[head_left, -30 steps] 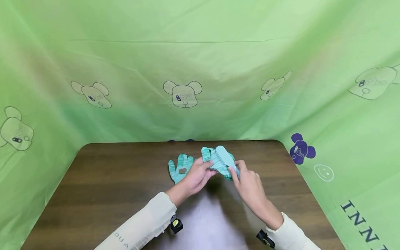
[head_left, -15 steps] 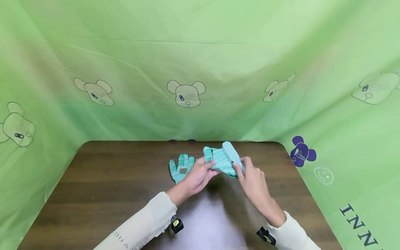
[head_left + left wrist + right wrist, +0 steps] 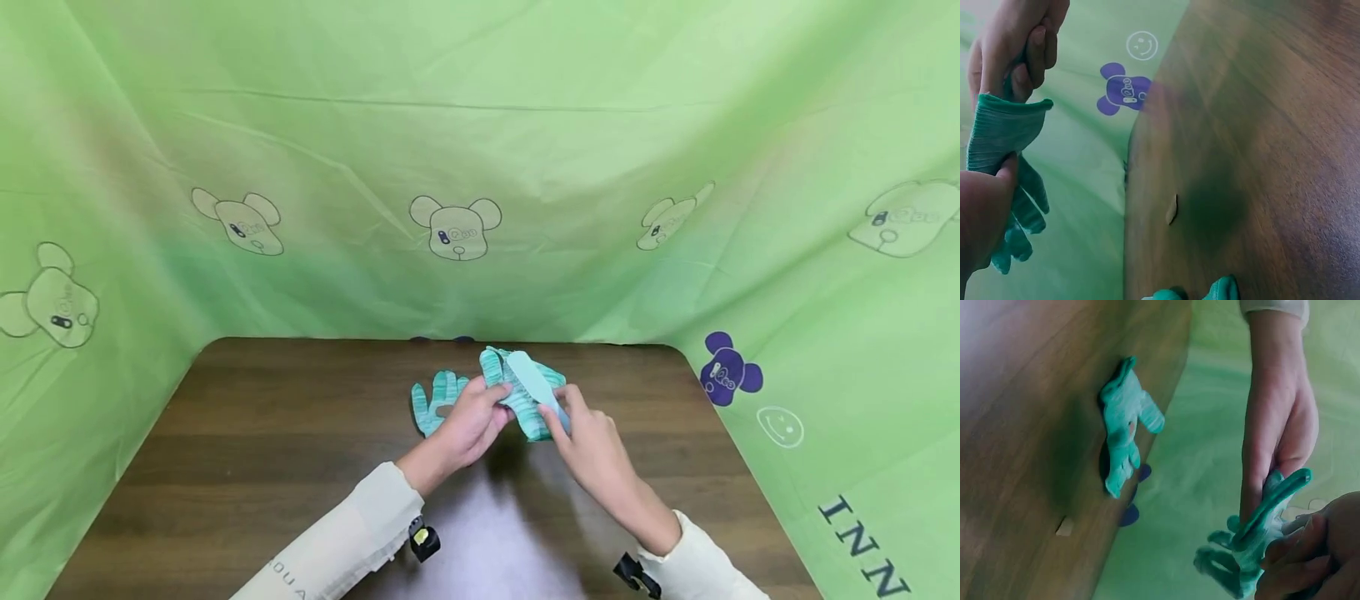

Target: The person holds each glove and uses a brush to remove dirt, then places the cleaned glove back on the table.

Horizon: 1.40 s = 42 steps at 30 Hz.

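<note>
- The left hand (image 3: 476, 421) pinches the glove (image 3: 527, 414), thumb on top and fingers beneath.
- The right hand (image 3: 595, 442) is closed round the handle of the brush (image 3: 531, 379); nothing else shows in its grip.
- The glove is held up above the counter (image 3: 300, 433), in front of the person, between the two hands. Its long axis runs roughly crosswise, glove fingers off to the person's left, cuff toward the right hand.
- The brush slants over it, handle toward the right hand, head pointing away and leftward, bristles down, seemingly on the knit.
- To my eye the pinch is the weak spot: a hard stroke toward the cuff could drag the glove out of it. The loose cuff might also fold under the bristles, since nothing seems to tension it.
- Near the left hand, the other glove (image 3: 427, 408) lies on the counter, with a brown patch I can't make out.
- A small scrap (image 3: 1172, 209) lies there too.
- Green cloth (image 3: 450, 142) hangs behind everything.
</note>
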Motion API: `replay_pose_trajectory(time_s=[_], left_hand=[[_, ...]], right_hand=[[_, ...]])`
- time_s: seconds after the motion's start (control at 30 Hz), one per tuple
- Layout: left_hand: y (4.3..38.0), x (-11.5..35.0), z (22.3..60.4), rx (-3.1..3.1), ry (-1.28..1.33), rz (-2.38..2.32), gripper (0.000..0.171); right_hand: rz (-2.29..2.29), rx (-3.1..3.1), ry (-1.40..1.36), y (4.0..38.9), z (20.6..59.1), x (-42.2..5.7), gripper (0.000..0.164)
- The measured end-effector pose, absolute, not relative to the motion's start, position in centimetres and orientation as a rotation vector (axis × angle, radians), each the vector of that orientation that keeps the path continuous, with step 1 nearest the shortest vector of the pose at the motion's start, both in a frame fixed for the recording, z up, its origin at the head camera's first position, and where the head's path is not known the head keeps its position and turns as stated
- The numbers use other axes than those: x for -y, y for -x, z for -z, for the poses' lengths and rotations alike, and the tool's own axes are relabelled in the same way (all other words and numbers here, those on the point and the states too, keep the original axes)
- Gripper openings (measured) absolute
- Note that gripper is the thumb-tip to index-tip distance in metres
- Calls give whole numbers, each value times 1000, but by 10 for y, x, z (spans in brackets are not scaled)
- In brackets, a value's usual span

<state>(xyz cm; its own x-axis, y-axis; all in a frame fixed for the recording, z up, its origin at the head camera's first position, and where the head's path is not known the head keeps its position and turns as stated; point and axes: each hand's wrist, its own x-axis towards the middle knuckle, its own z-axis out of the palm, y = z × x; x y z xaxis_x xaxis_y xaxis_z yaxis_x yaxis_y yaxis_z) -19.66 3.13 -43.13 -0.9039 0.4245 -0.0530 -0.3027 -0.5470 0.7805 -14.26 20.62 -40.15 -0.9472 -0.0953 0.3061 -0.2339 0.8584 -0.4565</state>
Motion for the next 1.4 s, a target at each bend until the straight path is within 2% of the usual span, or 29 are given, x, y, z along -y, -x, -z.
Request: replay_pose_trajectory(time_s=[0.23, 0.57, 0.9, 1.13, 1.4], left_hand=[[194, -32, 426, -1149, -257, -2440, 47], [192, -33, 424, -1168, -259, -2436, 46], [188, -36, 428, -1221, -268, -2423, 26], [185, -38, 424, -1209, -293, -2415, 39], [184, -41, 423, -1201, -283, -2405, 44]], right_hand=[[-672, 2723, -210, 147, 397, -210, 29], [-665, 2718, -145, 148, 396, -212, 32], [-784, 2711, -40, 141, 373, -235, 34], [-753, 2720, -300, 128, 389, -217, 27], [-645, 2666, -269, 129, 399, -214, 26]])
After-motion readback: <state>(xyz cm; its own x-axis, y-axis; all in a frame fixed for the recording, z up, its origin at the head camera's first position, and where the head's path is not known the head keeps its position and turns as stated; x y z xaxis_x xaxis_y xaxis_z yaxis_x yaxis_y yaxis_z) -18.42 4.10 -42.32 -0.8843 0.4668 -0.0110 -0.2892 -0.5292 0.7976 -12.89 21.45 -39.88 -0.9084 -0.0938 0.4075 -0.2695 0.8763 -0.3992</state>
